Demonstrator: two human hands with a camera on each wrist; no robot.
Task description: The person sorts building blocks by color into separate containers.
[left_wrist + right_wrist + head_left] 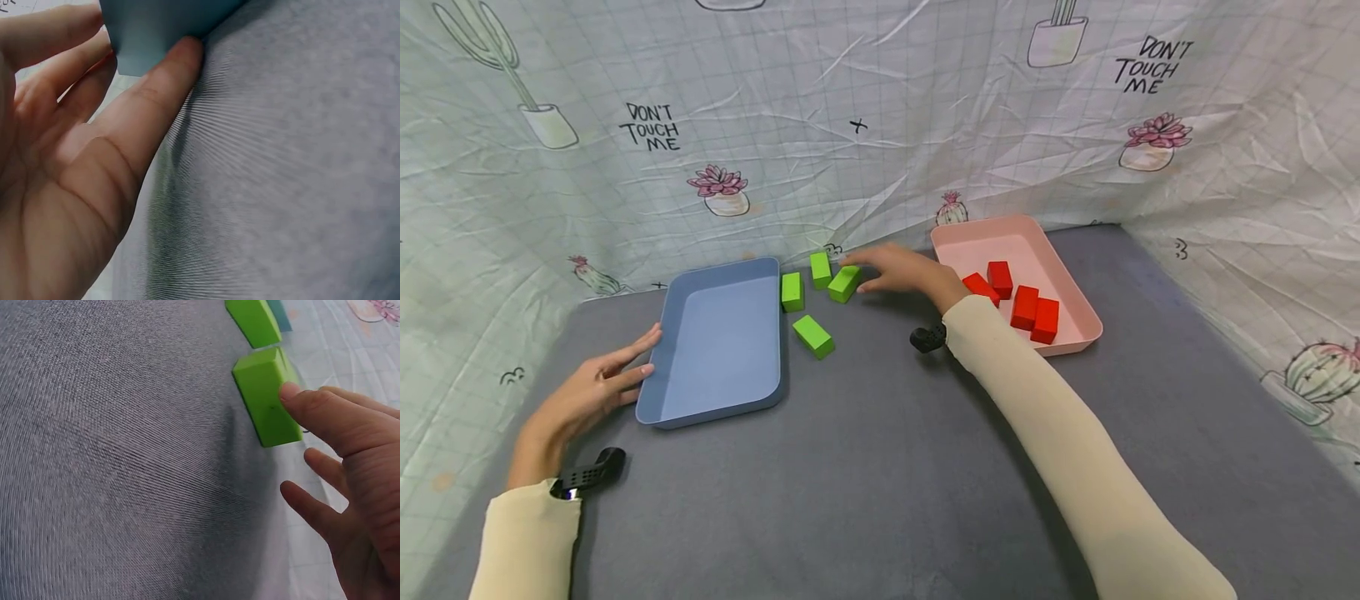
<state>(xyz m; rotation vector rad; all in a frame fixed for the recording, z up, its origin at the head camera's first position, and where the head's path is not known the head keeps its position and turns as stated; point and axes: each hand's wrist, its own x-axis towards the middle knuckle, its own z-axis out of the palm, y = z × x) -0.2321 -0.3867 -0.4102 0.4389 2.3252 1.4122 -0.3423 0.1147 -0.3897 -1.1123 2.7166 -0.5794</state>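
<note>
My left hand touches the left side of a blue tray with outstretched fingers; in the left wrist view the thumb lies against the outside of the tray wall. Nothing lies in this tray. My right hand reaches over the table beside a green block, its thumb and fingers spread apart around no object. In the right wrist view the thumb overlaps that green block; whether it touches cannot be told. More green blocks lie nearby: one at the back, one beside the tray, one nearer.
A pink tray stands at the right with several red blocks in it; my right forearm hides part of its near left corner. Behind the grey table hangs a patterned cloth, which also rises at both sides.
</note>
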